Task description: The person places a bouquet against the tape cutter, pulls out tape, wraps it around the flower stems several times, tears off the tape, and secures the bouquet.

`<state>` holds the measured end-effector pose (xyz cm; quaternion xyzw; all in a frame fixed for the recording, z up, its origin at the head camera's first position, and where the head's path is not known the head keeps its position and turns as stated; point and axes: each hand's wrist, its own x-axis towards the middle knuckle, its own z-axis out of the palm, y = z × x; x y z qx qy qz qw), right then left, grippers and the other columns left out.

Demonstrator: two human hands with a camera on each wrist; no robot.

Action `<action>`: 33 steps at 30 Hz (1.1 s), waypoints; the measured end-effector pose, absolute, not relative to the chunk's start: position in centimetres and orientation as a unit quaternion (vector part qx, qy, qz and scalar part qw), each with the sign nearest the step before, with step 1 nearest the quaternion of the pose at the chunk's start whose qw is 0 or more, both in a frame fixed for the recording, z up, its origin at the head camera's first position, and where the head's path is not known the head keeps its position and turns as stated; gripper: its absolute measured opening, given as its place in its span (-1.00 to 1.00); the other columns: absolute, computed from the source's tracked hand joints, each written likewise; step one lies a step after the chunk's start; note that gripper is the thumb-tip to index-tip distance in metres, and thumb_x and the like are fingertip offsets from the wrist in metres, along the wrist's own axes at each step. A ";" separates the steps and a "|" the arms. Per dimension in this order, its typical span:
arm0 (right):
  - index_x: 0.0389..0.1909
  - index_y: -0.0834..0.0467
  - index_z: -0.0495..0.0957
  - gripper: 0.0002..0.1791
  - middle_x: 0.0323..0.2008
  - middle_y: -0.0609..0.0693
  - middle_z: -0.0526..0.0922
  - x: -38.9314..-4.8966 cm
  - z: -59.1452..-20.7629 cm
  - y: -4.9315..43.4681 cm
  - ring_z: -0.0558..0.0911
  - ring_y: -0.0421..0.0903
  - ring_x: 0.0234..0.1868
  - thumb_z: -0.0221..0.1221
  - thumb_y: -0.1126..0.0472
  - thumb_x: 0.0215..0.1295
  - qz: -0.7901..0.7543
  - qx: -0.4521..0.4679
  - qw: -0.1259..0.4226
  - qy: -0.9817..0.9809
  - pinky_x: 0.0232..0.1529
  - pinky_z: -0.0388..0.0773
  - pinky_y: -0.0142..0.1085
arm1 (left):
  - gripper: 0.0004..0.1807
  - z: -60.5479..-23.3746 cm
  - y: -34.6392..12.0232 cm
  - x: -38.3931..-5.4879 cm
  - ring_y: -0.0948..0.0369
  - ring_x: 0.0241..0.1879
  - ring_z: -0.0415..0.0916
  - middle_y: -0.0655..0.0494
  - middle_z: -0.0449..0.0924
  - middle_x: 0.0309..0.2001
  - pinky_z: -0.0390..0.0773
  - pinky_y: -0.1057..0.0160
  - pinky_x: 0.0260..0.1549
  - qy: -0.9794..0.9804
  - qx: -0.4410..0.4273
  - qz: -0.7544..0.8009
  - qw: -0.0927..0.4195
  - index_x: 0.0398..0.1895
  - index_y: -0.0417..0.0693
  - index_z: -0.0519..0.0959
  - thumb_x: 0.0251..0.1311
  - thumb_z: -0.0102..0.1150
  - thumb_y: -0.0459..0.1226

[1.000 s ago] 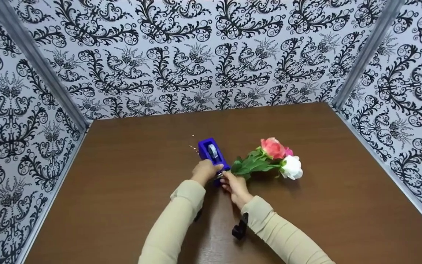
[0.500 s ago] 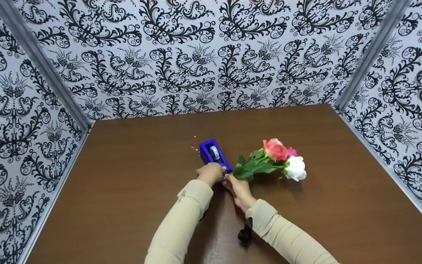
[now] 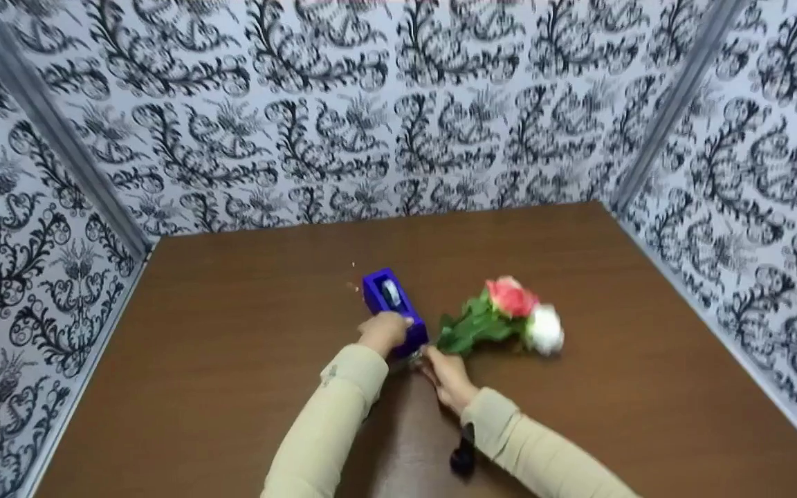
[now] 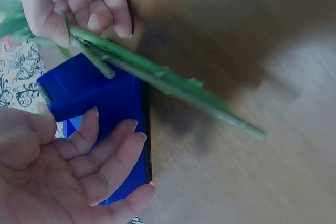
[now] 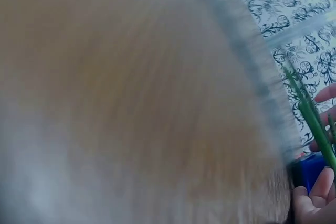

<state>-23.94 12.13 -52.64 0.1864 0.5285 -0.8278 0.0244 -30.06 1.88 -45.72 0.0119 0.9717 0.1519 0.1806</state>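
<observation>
A blue tape dispenser [image 3: 416, 333] with a clear tape roll [image 3: 391, 293] stands mid-table. My left hand [image 3: 383, 330] is at its left side. In the left wrist view, the fingers of the left hand [image 4: 86, 166] are spread and slightly bent in front of the blue body, the thumb by its cutter end. The right hand [image 3: 448, 373] pinches several green stems [image 4: 163, 80] of artificial flowers just in front of the dispenser; their cut ends stick out past the fingers. Leaves [image 3: 474, 328], a coral bloom [image 3: 511, 297] and a white bloom [image 3: 545, 330] extend to the right.
The brown table [image 3: 246, 311] is enclosed by black-and-white patterned walls [image 3: 343, 124]. Small pale specks [image 3: 355, 287] lie left of the dispenser. A black wrist device [image 3: 463, 456] hangs below the right sleeve [image 3: 544, 443].
The hands have drawn slightly apart, the left onto the dispenser's side, the right with the stems toward the front. More of the dispenser's front end shows. The view has shifted a little.
</observation>
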 end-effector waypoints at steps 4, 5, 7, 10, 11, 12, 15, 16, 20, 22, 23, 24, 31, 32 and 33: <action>-0.51 0.14 0.42 -0.89 -0.58 -0.14 0.50 -23.7 -52.4 11.8 0.53 -0.27 -0.55 0.07 0.39 0.13 -0.830 0.182 0.033 0.527 -0.35 0.49 -0.44 | -0.25 -51.5 -0.3 -32.6 0.00 -0.19 0.57 -0.14 0.60 -0.14 0.50 -0.01 -0.21 0.952 0.056 0.256 0.162 -0.17 -0.20 0.61 0.19 -0.28 0.27; -0.52 0.13 0.42 -0.87 -0.60 -0.14 0.49 -23.7 -52.3 11.7 0.52 -0.27 -0.56 0.06 0.39 0.14 -0.826 0.183 0.038 0.532 -0.36 0.48 -0.44 | -0.20 -52.5 -1.0 -32.7 0.01 -0.27 0.58 -0.15 0.62 -0.21 0.52 0.01 -0.28 0.937 0.067 0.294 0.174 -0.22 -0.22 0.61 0.17 -0.31 0.30; -0.54 0.13 0.42 -0.85 -0.61 -0.14 0.49 -23.7 -52.1 11.7 0.51 -0.27 -0.57 0.04 0.39 0.16 -0.823 0.180 0.047 0.537 -0.35 0.46 -0.42 | -0.14 -54.2 -2.2 -32.4 0.04 -0.42 0.57 -0.14 0.62 -0.32 0.53 0.05 -0.43 0.903 0.099 0.366 0.204 -0.28 -0.26 0.60 0.16 -0.38 0.34; -0.53 0.15 0.43 -0.85 -0.61 -0.12 0.50 -23.8 -51.7 11.9 0.51 -0.25 -0.55 0.04 0.40 0.18 -0.827 0.178 0.049 0.532 -0.33 0.46 -0.40 | -0.23 -52.9 -3.6 -30.1 0.07 -0.50 0.56 -0.13 0.61 -0.34 0.51 0.12 -0.53 0.839 0.137 0.434 0.299 -0.21 -0.29 0.57 0.29 -0.41 0.22; -0.54 0.15 0.43 -0.85 -0.61 -0.12 0.51 -23.8 -51.5 12.0 0.52 -0.24 -0.55 0.05 0.40 0.17 -0.828 0.181 0.049 0.528 -0.33 0.47 -0.40 | -0.30 -51.7 -3.7 -29.0 0.09 -0.47 0.55 -0.12 0.61 -0.30 0.51 0.15 -0.50 0.825 0.144 0.441 0.323 -0.14 -0.29 0.55 0.34 -0.38 0.15; -0.53 0.15 0.44 -0.86 -0.60 -0.11 0.51 -23.9 -51.3 12.2 0.52 -0.24 -0.55 0.05 0.40 0.17 -0.832 0.181 0.047 0.523 -0.34 0.47 -0.40 | -0.35 -51.2 -3.9 -28.3 0.14 -0.51 0.53 -0.12 0.60 -0.33 0.49 0.21 -0.53 0.812 0.163 0.453 0.330 -0.14 -0.32 0.54 0.37 -0.37 0.08; -0.51 0.18 0.46 -0.88 -0.58 -0.09 0.54 -24.0 -50.5 12.7 0.53 -0.22 -0.52 0.08 0.42 0.17 -0.848 0.164 0.035 0.502 -0.34 0.48 -0.40 | -0.45 -49.7 -3.6 -26.7 0.27 -0.64 0.37 -0.01 0.50 -0.51 0.32 0.32 -0.64 0.788 0.187 0.490 0.323 -0.19 -0.41 0.47 0.39 -0.28 -0.03; -0.49 0.18 0.47 -0.88 -0.57 -0.09 0.54 -24.0 -50.2 13.0 0.54 -0.22 -0.52 0.08 0.42 0.18 -0.854 0.152 0.032 0.497 -0.34 0.48 -0.39 | -0.48 -49.5 -3.4 -26.5 0.29 -0.64 0.32 0.04 0.44 -0.56 0.29 0.34 -0.63 0.789 0.199 0.499 0.297 -0.22 -0.43 0.46 0.39 -0.26 -0.07; -0.44 0.17 0.46 -0.90 -0.52 -0.10 0.54 -23.9 -49.3 13.6 0.53 -0.22 -0.48 0.06 0.38 0.25 -0.870 0.105 0.015 0.481 -0.34 0.45 -0.40 | -0.59 -48.7 -2.1 -25.8 0.30 -0.59 0.18 0.20 0.23 -0.59 0.23 0.35 -0.56 0.826 0.237 0.487 0.155 -0.40 -0.41 0.42 0.38 -0.20 -0.18; -0.43 0.15 0.45 -0.87 -0.51 -0.10 0.53 -23.6 -48.9 13.8 0.52 -0.22 -0.47 0.01 0.32 0.31 -0.878 0.091 0.008 0.470 -0.34 0.43 -0.40 | -0.63 -48.4 -1.4 -25.2 0.30 -0.54 0.20 0.23 0.22 -0.58 0.27 0.36 -0.50 0.847 0.249 0.461 0.084 -0.45 -0.32 0.45 0.37 -0.18 -0.20; -0.41 0.14 0.45 -0.87 -0.50 -0.10 0.53 -23.4 -48.8 13.8 0.53 -0.21 -0.46 -0.01 0.29 0.34 -0.882 0.085 0.004 0.464 -0.33 0.43 -0.40 | -0.64 -48.2 -1.1 -24.9 0.29 -0.54 0.21 0.23 0.23 -0.58 0.28 0.35 -0.51 0.854 0.249 0.452 0.059 -0.47 -0.29 0.45 0.37 -0.16 -0.19; -0.39 0.13 0.45 -0.86 -0.49 -0.09 0.54 -23.2 -48.7 13.8 0.53 -0.21 -0.45 -0.03 0.25 0.36 -0.886 0.080 0.002 0.457 -0.33 0.43 -0.40 | -0.65 -48.1 -0.9 -24.6 0.29 -0.54 0.22 0.23 0.23 -0.58 0.29 0.34 -0.52 0.859 0.246 0.447 0.039 -0.47 -0.26 0.45 0.36 -0.15 -0.18; -0.24 0.21 0.49 -0.78 -0.44 -0.10 0.57 -22.1 -48.3 13.3 0.55 -0.23 -0.38 -0.05 0.16 0.38 -0.854 0.059 -0.013 0.516 -0.27 0.43 -0.38 | -0.69 -47.9 1.0 -22.2 0.27 -0.61 0.26 0.22 0.27 -0.63 0.33 0.31 -0.60 0.894 0.201 0.396 -0.059 -0.49 -0.14 0.41 0.33 -0.10 -0.14; -0.25 0.22 0.50 -0.78 -0.43 -0.10 0.56 -22.0 -48.3 13.2 0.54 -0.24 -0.37 -0.03 0.16 0.37 -0.846 0.066 -0.020 0.529 -0.28 0.43 -0.38 | -0.70 -47.9 1.3 -21.8 0.24 -0.61 0.31 0.20 0.30 -0.63 0.36 0.28 -0.61 0.902 0.193 0.380 -0.071 -0.49 -0.14 0.40 0.32 -0.10 -0.13; -0.28 0.23 0.50 -0.78 -0.45 -0.09 0.56 -22.0 -48.2 13.0 0.53 -0.24 -0.38 -0.02 0.16 0.37 -0.836 0.075 -0.031 0.543 -0.30 0.44 -0.38 | -0.70 -47.9 1.6 -21.5 0.21 -0.62 0.36 0.17 0.34 -0.63 0.38 0.24 -0.62 0.910 0.187 0.360 -0.086 -0.49 -0.13 0.39 0.32 -0.09 -0.13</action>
